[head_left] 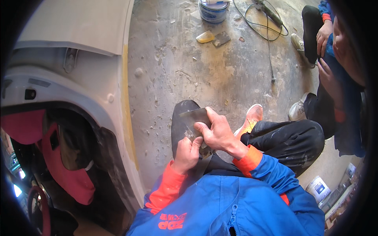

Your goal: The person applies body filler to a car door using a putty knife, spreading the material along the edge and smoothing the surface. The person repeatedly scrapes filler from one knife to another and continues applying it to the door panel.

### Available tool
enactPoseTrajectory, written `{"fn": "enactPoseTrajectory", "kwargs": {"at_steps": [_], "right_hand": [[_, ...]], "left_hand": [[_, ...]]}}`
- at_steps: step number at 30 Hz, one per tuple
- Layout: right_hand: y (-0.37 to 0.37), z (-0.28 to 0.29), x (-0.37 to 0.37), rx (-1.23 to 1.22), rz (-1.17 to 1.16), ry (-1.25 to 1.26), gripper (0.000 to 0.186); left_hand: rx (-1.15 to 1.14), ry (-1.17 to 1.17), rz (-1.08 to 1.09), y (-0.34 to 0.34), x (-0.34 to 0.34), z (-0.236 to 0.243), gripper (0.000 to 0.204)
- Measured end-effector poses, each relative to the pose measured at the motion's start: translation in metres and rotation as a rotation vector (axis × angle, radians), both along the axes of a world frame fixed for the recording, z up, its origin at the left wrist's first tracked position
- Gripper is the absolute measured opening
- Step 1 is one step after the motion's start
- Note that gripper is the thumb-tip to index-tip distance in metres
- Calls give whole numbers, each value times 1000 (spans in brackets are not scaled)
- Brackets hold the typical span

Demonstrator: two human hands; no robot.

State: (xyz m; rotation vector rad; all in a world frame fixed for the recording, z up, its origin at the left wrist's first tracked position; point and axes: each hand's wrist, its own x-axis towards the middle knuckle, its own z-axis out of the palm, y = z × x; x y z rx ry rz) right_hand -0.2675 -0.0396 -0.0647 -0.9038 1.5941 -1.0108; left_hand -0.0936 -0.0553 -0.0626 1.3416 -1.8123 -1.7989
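My right hand [217,133] grips a thin dark grey flat sheet [195,117], with its thumb pressed on the near face. Close against it, my left hand [186,154] is closed at the sheet's lower edge, its thumb next to some pale residue. Whether the sheet is a spreader or sandpaper, I cannot tell. A grey strip [201,167] shows just below the hands, partly hidden by them. Both hands are over my bent left leg, whose dark knee [182,108] shows behind the sheet.
At left stands a pale vehicle body [98,74] with a yellowish strip [128,106] along its edge. On the floor lie a yellow lump [205,37], a dark square piece [221,39] and a corded power tool [271,15], near a bucket [214,12]. Another person [334,78] sits at right.
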Motion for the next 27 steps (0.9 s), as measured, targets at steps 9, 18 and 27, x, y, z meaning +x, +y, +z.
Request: {"fn": "enactPoseTrajectory", "kwargs": {"at_steps": [9,18,27], "right_hand": [[9,-23,-2,-102,232,37,28],[-5,-37,-35,-71,-566,-430,26],[9,-26,-25,-110,-289,151,21]], "left_hand": [[275,-9,-84,-7,12,-11,29],[351,274,269,-15,6,-14,31],[146,133,426,-47,4,-17,23]]}}
